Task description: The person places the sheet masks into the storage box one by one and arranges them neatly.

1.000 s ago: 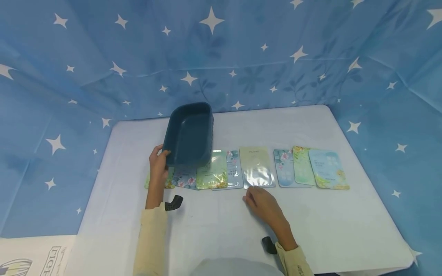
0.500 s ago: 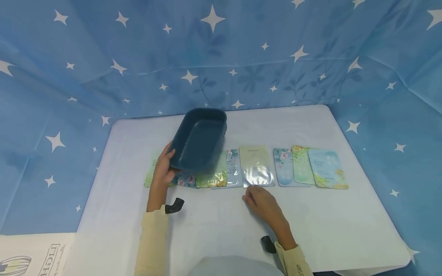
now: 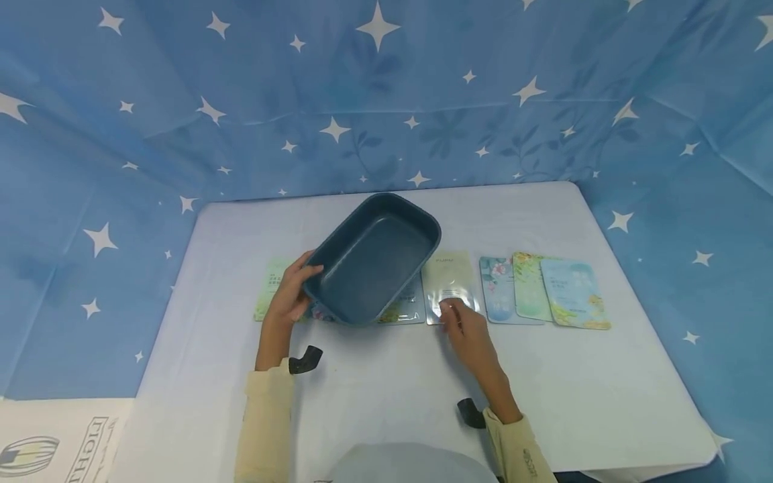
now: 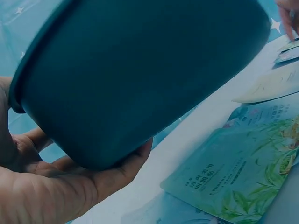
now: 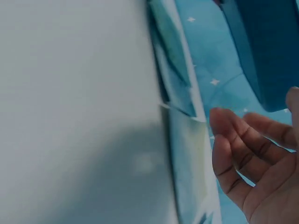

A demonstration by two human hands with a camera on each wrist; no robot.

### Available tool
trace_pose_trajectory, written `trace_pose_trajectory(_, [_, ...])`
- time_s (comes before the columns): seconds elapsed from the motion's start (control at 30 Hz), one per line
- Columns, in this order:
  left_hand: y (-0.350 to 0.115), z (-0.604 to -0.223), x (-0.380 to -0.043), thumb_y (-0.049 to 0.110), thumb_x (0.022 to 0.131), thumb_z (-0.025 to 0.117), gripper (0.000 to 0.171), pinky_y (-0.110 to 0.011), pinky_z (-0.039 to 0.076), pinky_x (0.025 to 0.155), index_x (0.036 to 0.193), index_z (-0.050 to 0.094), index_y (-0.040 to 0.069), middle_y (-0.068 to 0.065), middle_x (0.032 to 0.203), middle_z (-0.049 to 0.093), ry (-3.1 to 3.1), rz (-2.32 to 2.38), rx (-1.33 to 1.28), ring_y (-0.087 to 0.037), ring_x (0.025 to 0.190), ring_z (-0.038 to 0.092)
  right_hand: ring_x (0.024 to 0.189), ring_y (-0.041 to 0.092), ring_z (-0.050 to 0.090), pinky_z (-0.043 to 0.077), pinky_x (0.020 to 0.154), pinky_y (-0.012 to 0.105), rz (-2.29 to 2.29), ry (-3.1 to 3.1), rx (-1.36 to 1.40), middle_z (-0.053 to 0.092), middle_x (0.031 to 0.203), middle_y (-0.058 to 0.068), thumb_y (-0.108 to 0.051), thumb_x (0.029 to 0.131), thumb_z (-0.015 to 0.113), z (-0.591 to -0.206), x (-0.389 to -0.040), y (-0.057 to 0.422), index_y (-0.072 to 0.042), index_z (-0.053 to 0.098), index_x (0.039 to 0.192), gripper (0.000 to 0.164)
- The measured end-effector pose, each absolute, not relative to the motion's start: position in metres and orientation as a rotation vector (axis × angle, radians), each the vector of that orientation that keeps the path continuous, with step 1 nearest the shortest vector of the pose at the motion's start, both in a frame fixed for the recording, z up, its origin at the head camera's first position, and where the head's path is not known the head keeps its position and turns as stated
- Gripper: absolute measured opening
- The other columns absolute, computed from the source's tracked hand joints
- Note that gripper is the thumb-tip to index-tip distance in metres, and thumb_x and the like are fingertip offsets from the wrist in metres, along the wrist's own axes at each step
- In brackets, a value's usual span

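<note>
A dark blue plastic basin is held up over the table by my left hand, tilted with its inside facing me. In the left wrist view, the thumb side is at the rim and the other fingers support the underside. My right hand hovers at the lower edge of a gold face mask packet, fingers loosely bent and holding nothing. Right of it lie an overlapping floral packet, green packet and light blue packet. The basin partly hides several packets on the left, including a green one.
The packets lie in a row across the white-covered table. A blue star-patterned curtain hangs behind and at both sides. Black camera mounts stick out from the wrists. A printed pale cloth is at the lower left.
My left hand has swung the basin to the right and turned it clockwise, uncovering the leftmost packet. My right hand has lifted slightly and moved forward over the gold packet's lower edge.
</note>
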State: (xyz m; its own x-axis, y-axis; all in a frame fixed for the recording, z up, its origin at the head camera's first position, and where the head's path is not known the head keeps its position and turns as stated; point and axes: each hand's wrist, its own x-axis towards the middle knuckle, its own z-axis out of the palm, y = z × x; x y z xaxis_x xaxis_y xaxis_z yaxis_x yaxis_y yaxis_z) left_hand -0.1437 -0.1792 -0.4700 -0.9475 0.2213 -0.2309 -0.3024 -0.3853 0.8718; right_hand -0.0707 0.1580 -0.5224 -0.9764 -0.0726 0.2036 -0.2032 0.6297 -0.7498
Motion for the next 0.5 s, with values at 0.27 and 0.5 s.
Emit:
trace_pose_trajectory(0.27, [-0.176,-0.479,-0.141,0.020,0.098,0.054,0.032,-0.031,0.055,0.088,0.129,0.056,0.012,-0.003,0.128,0.058,1.642,2.284,-0.162,-0.019,0.114,0.063,0.063,0.020,0.066,0.051,0.060,0.021,1.561,-2.512,0.201,0.069,0.076,0.009,-0.023,0.106,0.042,-0.511,-0.078,0.157,0.002,0.062,0.113,0.033])
trace_pose_trajectory(0.5, [-0.179,-0.490,-0.131,-0.004,0.085,0.040,0.079,-0.025,0.048,0.091,0.157,0.010,0.011,-0.006,0.152,0.027,1.328,2.514,-0.434,-0.017,0.123,0.041,0.064,0.015,0.061,0.050,0.062,0.024,1.373,-2.576,0.209,0.067,0.070,0.005,-0.018,0.103,0.050,-0.521,-0.071,0.158,0.000,0.067,0.097,0.025])
